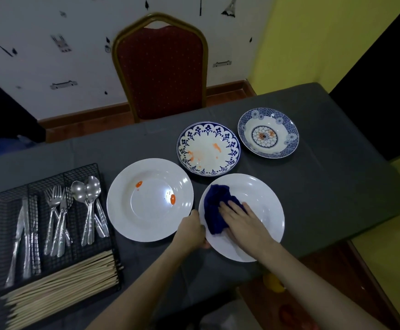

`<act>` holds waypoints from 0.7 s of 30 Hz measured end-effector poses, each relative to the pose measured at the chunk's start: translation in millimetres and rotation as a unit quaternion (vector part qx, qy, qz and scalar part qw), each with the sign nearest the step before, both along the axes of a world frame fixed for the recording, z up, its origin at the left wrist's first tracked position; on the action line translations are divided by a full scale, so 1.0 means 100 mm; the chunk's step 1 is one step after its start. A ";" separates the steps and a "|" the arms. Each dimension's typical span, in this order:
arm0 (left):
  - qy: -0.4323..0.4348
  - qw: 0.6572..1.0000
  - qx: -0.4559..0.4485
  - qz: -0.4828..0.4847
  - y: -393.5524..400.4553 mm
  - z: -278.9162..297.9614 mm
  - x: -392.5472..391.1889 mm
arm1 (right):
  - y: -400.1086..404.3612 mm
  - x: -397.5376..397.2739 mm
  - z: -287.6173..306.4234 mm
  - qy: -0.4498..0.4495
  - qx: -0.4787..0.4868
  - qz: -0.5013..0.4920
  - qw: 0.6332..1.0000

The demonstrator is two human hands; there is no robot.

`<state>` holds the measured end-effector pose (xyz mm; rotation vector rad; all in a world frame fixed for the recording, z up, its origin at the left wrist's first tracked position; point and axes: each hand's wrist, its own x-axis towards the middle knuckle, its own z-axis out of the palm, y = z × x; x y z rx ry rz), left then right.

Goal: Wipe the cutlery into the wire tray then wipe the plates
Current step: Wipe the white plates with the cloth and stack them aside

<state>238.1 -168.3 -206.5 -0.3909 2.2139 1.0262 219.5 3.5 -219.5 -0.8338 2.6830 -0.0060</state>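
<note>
Grey-clothed tabletop (325, 186) with a red chair (162, 70) at its far edge and a black wire tray (1, 203) at near left, holding knives (25, 236), forks (57, 217), spoons (90, 206) and, across its near end, wooden chopsticks (63, 279). Four plates right of the tray: a sauce-spotted white plate (122, 210), a near white plate (265, 198) just right of it, a stained blue-rimmed plate (227, 153) and farther right a blue patterned plate (289, 144). Left hand (192, 231) with its grip clenched on the near white plate's left rim; right hand (244, 222) flat, grip released, pressing a dark blue cloth (214, 206) onto that plate.
</note>
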 end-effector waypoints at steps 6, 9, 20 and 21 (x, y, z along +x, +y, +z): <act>0.004 0.997 0.048 0.062 -0.01 0.04 0.04 | 0.35 -0.23 0.08 0.049 0.084 -0.054 0.994; 0.013 0.997 0.036 0.062 -0.02 0.05 0.02 | 0.61 -0.16 0.20 0.048 0.105 -0.035 0.993; 0.005 0.997 0.054 0.055 0.01 -0.03 -0.02 | 0.45 0.31 0.25 -0.089 -0.025 0.035 0.995; 0.006 0.998 0.046 0.050 0.01 -0.04 -0.02 | 0.35 0.30 0.20 -0.088 -0.035 0.023 0.995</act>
